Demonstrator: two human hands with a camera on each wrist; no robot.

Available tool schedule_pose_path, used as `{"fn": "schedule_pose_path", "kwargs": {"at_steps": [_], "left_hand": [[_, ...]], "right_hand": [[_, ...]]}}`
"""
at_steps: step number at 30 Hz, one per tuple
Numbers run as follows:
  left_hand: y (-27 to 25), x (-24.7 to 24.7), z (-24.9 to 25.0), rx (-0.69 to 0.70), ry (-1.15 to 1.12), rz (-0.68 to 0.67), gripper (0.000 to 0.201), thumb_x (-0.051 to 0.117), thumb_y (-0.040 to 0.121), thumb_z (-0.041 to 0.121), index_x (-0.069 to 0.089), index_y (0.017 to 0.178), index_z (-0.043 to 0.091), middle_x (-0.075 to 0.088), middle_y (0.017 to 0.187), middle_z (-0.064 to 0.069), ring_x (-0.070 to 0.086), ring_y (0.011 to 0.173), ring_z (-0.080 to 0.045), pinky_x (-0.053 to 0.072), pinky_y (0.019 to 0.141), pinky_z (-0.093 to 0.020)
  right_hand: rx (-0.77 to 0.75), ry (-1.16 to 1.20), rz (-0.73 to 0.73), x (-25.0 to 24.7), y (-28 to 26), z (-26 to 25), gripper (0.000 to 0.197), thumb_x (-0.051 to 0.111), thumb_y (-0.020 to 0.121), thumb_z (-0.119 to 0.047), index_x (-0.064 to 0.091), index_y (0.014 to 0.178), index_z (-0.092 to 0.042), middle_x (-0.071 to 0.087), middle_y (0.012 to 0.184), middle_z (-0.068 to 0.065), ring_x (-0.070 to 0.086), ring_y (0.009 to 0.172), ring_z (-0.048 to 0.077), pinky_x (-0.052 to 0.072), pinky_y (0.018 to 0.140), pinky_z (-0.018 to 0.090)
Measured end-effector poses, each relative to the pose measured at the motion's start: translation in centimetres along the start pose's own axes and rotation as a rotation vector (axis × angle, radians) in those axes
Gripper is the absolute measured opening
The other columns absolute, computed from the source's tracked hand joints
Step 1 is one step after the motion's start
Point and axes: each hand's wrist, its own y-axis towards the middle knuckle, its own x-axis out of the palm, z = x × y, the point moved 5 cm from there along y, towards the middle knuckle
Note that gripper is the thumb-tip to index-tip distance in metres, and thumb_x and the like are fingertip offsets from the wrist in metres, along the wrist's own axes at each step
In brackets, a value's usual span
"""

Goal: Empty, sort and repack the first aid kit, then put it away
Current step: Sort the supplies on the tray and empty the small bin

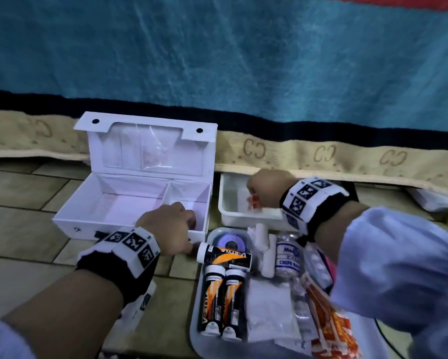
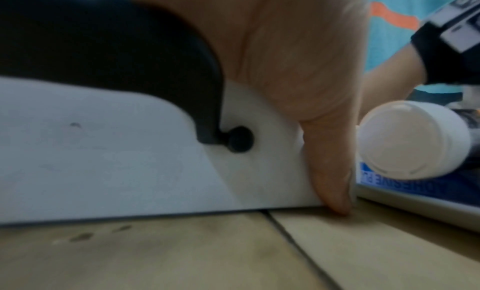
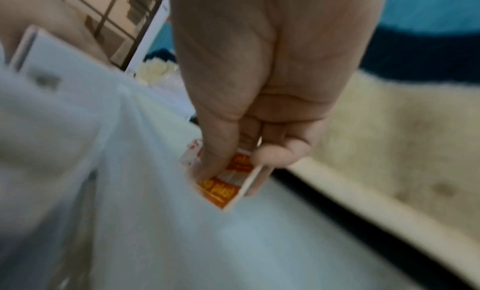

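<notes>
A blue blanket (image 1: pixel 243 60) with a beige patterned border hangs behind everything, down to the tiled floor (image 1: pixel 23 203). On the floor stands the white first aid box (image 1: pixel 129 203), lid up, both compartments bare. The left hand (image 1: pixel 169 229) grips its front right corner, fingers hooked over the rim and thumb (image 2: pixel 330 171) pressed down the outer wall beside the black handle (image 2: pixel 130 47). Just right of the box sits a white bin (image 1: pixel 233 203); the right hand (image 1: pixel 267 189) hovers inside it, pinching a small orange-and-white sachet (image 3: pixel 226 183) between thumb and fingers. In front of the bin lies a grey tray (image 1: pixel 195 320), just beside the left hand, carrying three orange-and-black tubes (image 1: pixel 225 256), a crepe bandage roll (image 1: pixel 287 255), white gauze (image 1: pixel 269 307), blister packs (image 1: pixel 318 268) and orange packets (image 1: pixel 329 320).
</notes>
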Motion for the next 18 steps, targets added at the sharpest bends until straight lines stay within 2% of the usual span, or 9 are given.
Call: {"fn": "schedule_pose_path", "kwargs": {"at_steps": [2,5,8,10,13,15,18], "left_hand": [[0.0,0.0,0.0,-0.001,0.002,0.002,0.046,0.061,0.077,0.052,0.05,0.117,0.032,0.045,0.121,0.005,0.049,0.111,-0.018,0.046,0.087,-0.037],[0.1,0.1,0.0,-0.002,0.006,0.016,0.044,0.061,0.077,0.052,0.05,0.116,0.033,0.045,0.121,0.006,0.05,0.11,-0.018,0.045,0.085,-0.035],[0.2,0.0,0.1,0.0,-0.008,0.036,0.041,0.06,0.077,0.053,0.05,0.113,0.035,0.046,0.12,0.007,0.051,0.108,-0.017,0.044,0.083,-0.033],[0.2,0.1,0.1,0.005,0.001,0.039,0.043,0.06,0.077,0.055,0.05,0.114,0.036,0.046,0.121,0.007,0.05,0.111,-0.017,0.045,0.086,-0.033],[0.2,0.2,0.1,0.009,0.015,0.039,0.042,0.059,0.076,0.056,0.049,0.113,0.037,0.045,0.119,0.008,0.049,0.111,-0.016,0.045,0.087,-0.034],[0.2,0.2,0.1,0.006,0.013,0.04,0.04,0.06,0.076,0.055,0.049,0.11,0.037,0.045,0.117,0.008,0.049,0.11,-0.016,0.045,0.088,-0.034],[0.1,0.1,0.3,0.0,0.022,0.027,0.039,0.06,0.076,0.054,0.048,0.11,0.037,0.045,0.117,0.007,0.049,0.11,-0.016,0.045,0.089,-0.035]], "right_hand": [[0.069,0.094,0.149,-2.6,-2.0,1.4,0.032,0.053,0.093,-0.03,0.065,0.1,-0.002,0.066,0.102,0.017,0.058,0.083,0.03,0.044,0.069,0.03],[0.15,0.263,0.326,-5.8,-6.6,3.4,0.025,0.053,0.091,-0.026,0.067,0.1,-0.007,0.067,0.097,0.016,0.061,0.093,0.032,0.042,0.071,0.03],[0.284,0.43,0.406,-5.7,-12.6,5.3,0.023,0.058,0.081,-0.034,0.071,0.087,-0.015,0.068,0.084,0.01,0.057,0.073,0.023,0.044,0.067,0.027],[0.375,0.524,0.352,-3.5,-16.1,5.5,0.009,0.068,0.079,-0.028,0.071,0.074,-0.022,0.069,0.071,0.004,0.057,0.059,0.018,0.046,0.059,0.025],[0.456,0.619,0.133,1.4,-19.0,3.8,0.011,0.074,0.075,-0.023,0.069,0.066,-0.027,0.064,0.06,-0.009,0.06,0.058,0.005,0.042,0.049,0.017],[0.476,0.67,0.032,4.4,-19.7,2.3,0.022,0.077,0.072,-0.027,0.061,0.059,-0.03,0.066,0.065,-0.01,0.063,0.064,0.005,0.047,0.054,0.018],[0.527,0.68,0.045,7.1,-19.9,0.8,0.025,0.076,0.071,-0.026,0.055,0.058,-0.029,0.07,0.079,-0.006,0.066,0.076,0.011,0.054,0.069,0.025]]}}
